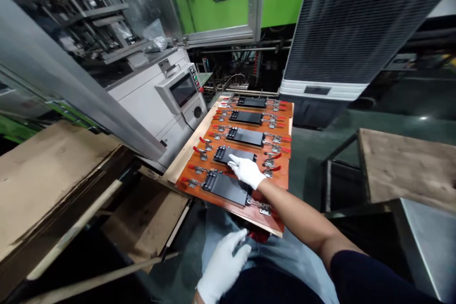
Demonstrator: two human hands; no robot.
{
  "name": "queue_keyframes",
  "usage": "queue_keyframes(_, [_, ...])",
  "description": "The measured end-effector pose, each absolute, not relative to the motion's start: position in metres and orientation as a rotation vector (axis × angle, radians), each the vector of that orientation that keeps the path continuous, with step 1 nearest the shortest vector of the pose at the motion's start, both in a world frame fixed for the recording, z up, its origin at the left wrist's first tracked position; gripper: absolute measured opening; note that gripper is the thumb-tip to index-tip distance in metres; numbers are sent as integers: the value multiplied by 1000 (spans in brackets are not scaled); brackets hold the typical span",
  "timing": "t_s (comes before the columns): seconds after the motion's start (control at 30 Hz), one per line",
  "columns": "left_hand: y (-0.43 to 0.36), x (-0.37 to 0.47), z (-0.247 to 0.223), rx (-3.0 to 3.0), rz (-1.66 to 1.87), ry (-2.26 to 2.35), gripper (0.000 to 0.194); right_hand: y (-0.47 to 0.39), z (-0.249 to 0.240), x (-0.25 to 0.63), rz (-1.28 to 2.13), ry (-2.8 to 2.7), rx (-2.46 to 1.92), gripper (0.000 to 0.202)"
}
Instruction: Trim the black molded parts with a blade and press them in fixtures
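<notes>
Several dark rectangular plates lie in a column on an orange-brown board [199, 193], flanked by metal toggle clamps with red handles. My right hand [245, 171], in a white glove, is over the fourth plate [223, 154] from the back, its fingertips at the plate's surface; whether they hold something small cannot be made out. The red-handled clamps [201, 152] beside that plate stand raised. Closest to me is another plate [226, 188], between lowered clamps. My left hand [224, 263], also white-gloved, hangs in front of the board near my lap, thumb and fingers apart, holding nothing.
A white machine cabinet with a control screen [183, 89] stands behind the board on the left. At the back right is a large grey unit with a ribbed panel [335, 33]. Wooden-topped tables are at the left [46, 171] and right [409, 164].
</notes>
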State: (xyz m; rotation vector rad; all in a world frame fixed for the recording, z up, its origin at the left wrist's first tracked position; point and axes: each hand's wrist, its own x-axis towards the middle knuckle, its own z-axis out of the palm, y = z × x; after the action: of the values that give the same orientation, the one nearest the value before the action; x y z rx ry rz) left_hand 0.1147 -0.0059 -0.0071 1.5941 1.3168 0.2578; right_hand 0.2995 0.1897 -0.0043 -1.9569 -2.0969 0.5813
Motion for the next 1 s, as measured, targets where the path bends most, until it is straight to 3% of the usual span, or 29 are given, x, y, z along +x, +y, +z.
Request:
queue_keyframes(0.27, [-21,122,-9,1637,172,1247,53,135,-14,409,397,-1686,-2440,53])
queue_keyframes(0.63, [2,126,6,1651,293,1191,47,129,-71,433,631,-1520,-2403,54])
queue_keyframes(0.87, [146,95,4,1312,923,1566,36,125,-96,436,752,-1376,-2333,50])
queue_keyframes(1.0, [256,88,3,1205,1043,1783,32,124,-94,433,758,-1294,-2315,52])
